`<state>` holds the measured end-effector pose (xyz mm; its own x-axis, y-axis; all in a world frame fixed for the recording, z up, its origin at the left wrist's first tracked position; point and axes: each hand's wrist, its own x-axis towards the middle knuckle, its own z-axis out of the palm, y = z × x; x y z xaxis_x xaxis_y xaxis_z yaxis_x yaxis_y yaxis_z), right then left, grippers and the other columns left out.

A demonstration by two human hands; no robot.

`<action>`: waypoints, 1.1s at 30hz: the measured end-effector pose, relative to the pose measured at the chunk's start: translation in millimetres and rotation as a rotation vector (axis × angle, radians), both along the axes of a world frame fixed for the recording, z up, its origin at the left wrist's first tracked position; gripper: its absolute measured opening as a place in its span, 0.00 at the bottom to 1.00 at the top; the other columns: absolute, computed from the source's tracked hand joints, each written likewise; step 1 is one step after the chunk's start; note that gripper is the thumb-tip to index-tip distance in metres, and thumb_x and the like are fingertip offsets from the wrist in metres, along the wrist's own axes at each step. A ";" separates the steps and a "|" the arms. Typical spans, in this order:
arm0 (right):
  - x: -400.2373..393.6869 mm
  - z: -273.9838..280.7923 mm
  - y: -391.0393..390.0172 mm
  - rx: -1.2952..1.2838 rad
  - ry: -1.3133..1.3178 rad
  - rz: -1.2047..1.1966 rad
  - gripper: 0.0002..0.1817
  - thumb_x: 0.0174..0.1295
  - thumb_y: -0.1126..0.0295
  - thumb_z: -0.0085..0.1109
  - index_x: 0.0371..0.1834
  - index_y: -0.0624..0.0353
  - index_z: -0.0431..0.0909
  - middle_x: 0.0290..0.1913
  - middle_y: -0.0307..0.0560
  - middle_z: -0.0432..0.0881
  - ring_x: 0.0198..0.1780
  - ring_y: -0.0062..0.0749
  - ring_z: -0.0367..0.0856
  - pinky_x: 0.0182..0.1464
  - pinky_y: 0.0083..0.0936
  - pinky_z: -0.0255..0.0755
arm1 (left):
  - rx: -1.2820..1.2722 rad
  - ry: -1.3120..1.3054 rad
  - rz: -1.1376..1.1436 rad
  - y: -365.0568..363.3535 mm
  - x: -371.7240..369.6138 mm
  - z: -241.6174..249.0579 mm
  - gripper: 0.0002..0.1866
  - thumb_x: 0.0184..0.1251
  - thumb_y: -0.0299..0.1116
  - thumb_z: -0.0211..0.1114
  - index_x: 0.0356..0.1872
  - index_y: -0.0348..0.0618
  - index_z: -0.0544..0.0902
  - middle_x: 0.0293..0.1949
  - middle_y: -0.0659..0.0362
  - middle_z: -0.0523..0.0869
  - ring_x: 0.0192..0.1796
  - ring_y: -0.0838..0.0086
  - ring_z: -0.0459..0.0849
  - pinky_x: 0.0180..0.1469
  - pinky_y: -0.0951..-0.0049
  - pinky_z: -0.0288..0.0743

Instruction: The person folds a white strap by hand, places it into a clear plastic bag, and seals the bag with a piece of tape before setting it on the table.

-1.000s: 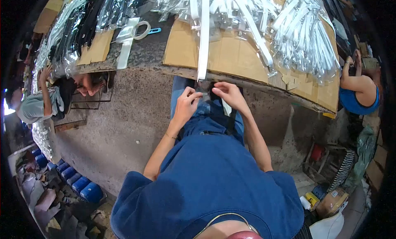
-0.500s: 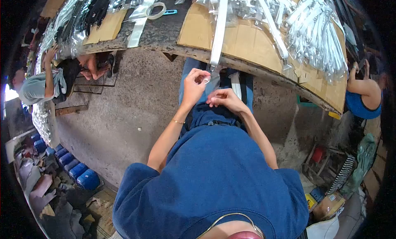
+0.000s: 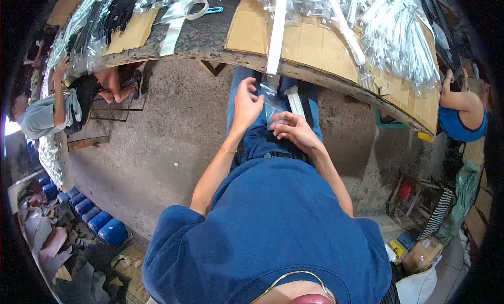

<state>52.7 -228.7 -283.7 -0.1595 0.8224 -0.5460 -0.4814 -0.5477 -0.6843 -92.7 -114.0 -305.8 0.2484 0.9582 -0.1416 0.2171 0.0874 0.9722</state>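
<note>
Just off the table (image 3: pixel 202 39), steady the clear film (image 3: pixel 270 98) lightly, your left hand (image 3: pixel 247 107) fingers wide, your right hand (image 3: pixel 300 134) fingers curled, their grip unclear

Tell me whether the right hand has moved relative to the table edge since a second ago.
Yes. The right hand has moved away from the table edge, back toward the wearer's body.
</note>
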 end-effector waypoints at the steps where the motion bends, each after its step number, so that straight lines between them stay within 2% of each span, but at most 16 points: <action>1: -0.5 0.2 -0.4 0.000 -0.002 -0.002 0.15 0.63 0.78 0.58 0.54 0.66 0.73 0.39 0.45 0.81 0.37 0.24 0.80 0.40 0.18 0.76 | 0.026 0.069 0.028 -3.3 -3.5 7.7 0.18 0.56 0.23 0.67 0.49 0.34 0.77 0.36 0.59 0.78 0.30 0.82 0.78 0.32 0.79 0.73; 2: -1.0 -0.1 -0.5 0.025 -0.079 -0.029 0.15 0.63 0.77 0.58 0.54 0.64 0.74 0.37 0.43 0.80 0.36 0.22 0.79 0.38 0.17 0.76 | 0.052 0.138 0.055 -3.5 -7.1 11.4 0.21 0.57 0.24 0.67 0.53 0.34 0.74 0.36 0.58 0.78 0.31 0.81 0.78 0.31 0.80 0.73; 3: -1.7 0.1 -0.5 0.048 -0.155 -0.055 0.16 0.64 0.77 0.59 0.54 0.62 0.74 0.35 0.40 0.79 0.36 0.20 0.78 0.37 0.16 0.75 | 0.002 0.055 0.025 -3.0 -13.1 10.3 0.20 0.59 0.31 0.69 0.51 0.34 0.75 0.36 0.57 0.80 0.29 0.79 0.80 0.29 0.81 0.74; 4: -1.9 1.1 -0.3 0.047 -0.152 -0.056 0.16 0.64 0.77 0.59 0.54 0.62 0.74 0.35 0.40 0.79 0.36 0.20 0.78 0.37 0.16 0.75 | 0.000 0.058 0.024 -3.4 -16.4 8.9 0.20 0.59 0.31 0.69 0.51 0.34 0.75 0.36 0.57 0.80 0.29 0.79 0.80 0.29 0.81 0.74; 6: -2.5 3.6 0.8 0.066 -0.328 -0.058 0.17 0.62 0.76 0.59 0.54 0.64 0.73 0.30 0.39 0.75 0.30 0.19 0.77 0.29 0.17 0.73 | -0.726 -0.108 -0.278 -7.8 -24.1 14.6 0.20 0.62 0.37 0.69 0.49 0.37 0.76 0.36 0.57 0.82 0.28 0.79 0.81 0.28 0.82 0.74; 7: -2.6 2.6 1.1 0.064 -0.323 -0.059 0.17 0.62 0.76 0.59 0.54 0.64 0.73 0.30 0.39 0.75 0.30 0.19 0.77 0.29 0.17 0.73 | -0.786 -0.087 -0.353 -13.7 -21.3 13.8 0.18 0.63 0.41 0.69 0.46 0.38 0.79 0.33 0.58 0.83 0.29 0.79 0.82 0.28 0.82 0.75; 10: -1.3 2.5 0.8 0.096 -0.463 -0.039 0.18 0.61 0.75 0.61 0.55 0.64 0.72 0.28 0.38 0.76 0.27 0.18 0.76 0.25 0.17 0.71 | -0.738 -0.168 -0.440 -25.0 -10.8 -2.9 0.14 0.64 0.38 0.68 0.43 0.38 0.82 0.31 0.59 0.84 0.29 0.79 0.82 0.28 0.82 0.75; 12: -0.7 5.6 0.0 0.035 -0.582 -0.036 0.19 0.61 0.75 0.61 0.55 0.65 0.71 0.26 0.37 0.76 0.26 0.17 0.75 0.24 0.18 0.72 | -0.710 -0.203 -0.409 -29.8 -4.2 -9.3 0.11 0.65 0.35 0.67 0.39 0.37 0.84 0.29 0.59 0.85 0.29 0.80 0.81 0.30 0.82 0.75; 14: 0.0 -2.6 -3.5 0.001 -0.520 -0.108 0.19 0.60 0.76 0.60 0.54 0.65 0.71 0.26 0.38 0.76 0.25 0.18 0.74 0.24 0.18 0.72 | -0.536 -0.276 -0.362 -32.4 1.1 -12.8 0.09 0.64 0.32 0.67 0.38 0.35 0.84 0.30 0.59 0.85 0.29 0.80 0.81 0.31 0.81 0.75; 18: -3.1 -4.8 -6.5 -0.083 -0.339 -0.287 0.15 0.60 0.78 0.57 0.50 0.65 0.72 0.26 0.38 0.77 0.24 0.18 0.73 0.24 0.18 0.72 | -0.398 -0.143 -0.284 -40.6 13.0 -8.3 0.07 0.64 0.29 0.66 0.34 0.34 0.85 0.26 0.61 0.84 0.28 0.83 0.79 0.30 0.82 0.74; 22: -8.2 -5.9 -7.0 -0.160 -0.319 -0.356 0.12 0.60 0.78 0.56 0.47 0.64 0.72 0.27 0.38 0.76 0.24 0.18 0.72 0.24 0.18 0.72 | -0.322 -0.112 -0.183 -50.3 21.9 -7.5 0.07 0.63 0.29 0.67 0.32 0.33 0.85 0.24 0.62 0.85 0.25 0.85 0.79 0.26 0.81 0.73; 27: -10.6 -10.5 -6.6 -0.214 -0.268 -0.425 0.10 0.60 0.77 0.56 0.45 0.64 0.73 0.27 0.39 0.76 0.24 0.18 0.72 0.24 0.18 0.72 | -0.338 -0.133 -0.097 -58.7 26.9 -5.6 0.07 0.64 0.28 0.66 0.32 0.34 0.85 0.25 0.61 0.85 0.25 0.85 0.78 0.27 0.81 0.72; 31: -7.5 -12.8 -12.1 -0.235 -0.224 -0.460 0.08 0.61 0.74 0.57 0.42 0.65 0.75 0.27 0.38 0.77 0.24 0.18 0.73 0.25 0.18 0.72 | -0.262 -0.127 -0.068 -53.7 27.8 -8.3 0.07 0.65 0.29 0.66 0.33 0.34 0.84 0.27 0.62 0.85 0.28 0.85 0.78 0.30 0.80 0.73; 32: -4.6 -13.8 -14.3 -0.241 -0.303 -0.365 0.07 0.62 0.73 0.58 0.39 0.65 0.76 0.26 0.38 0.77 0.24 0.17 0.74 0.25 0.18 0.72 | -0.239 -0.147 -0.054 -52.4 27.8 -9.5 0.07 0.65 0.29 0.67 0.34 0.34 0.84 0.28 0.62 0.84 0.29 0.85 0.78 0.31 0.80 0.73; 33: -3.3 -15.0 -15.4 -0.246 -0.381 -0.268 0.06 0.62 0.72 0.59 0.36 0.65 0.78 0.26 0.38 0.78 0.25 0.17 0.74 0.25 0.18 0.72 | -0.257 -0.188 -0.060 -52.9 28.6 -10.2 0.07 0.67 0.30 0.66 0.37 0.35 0.82 0.28 0.62 0.82 0.26 0.86 0.75 0.28 0.83 0.70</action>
<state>49.4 -244.2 -298.6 0.2867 0.6470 -0.7065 -0.3689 -0.6060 -0.7047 -64.1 -166.9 -315.9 0.3478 0.8800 -0.3234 0.0477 0.3279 0.9435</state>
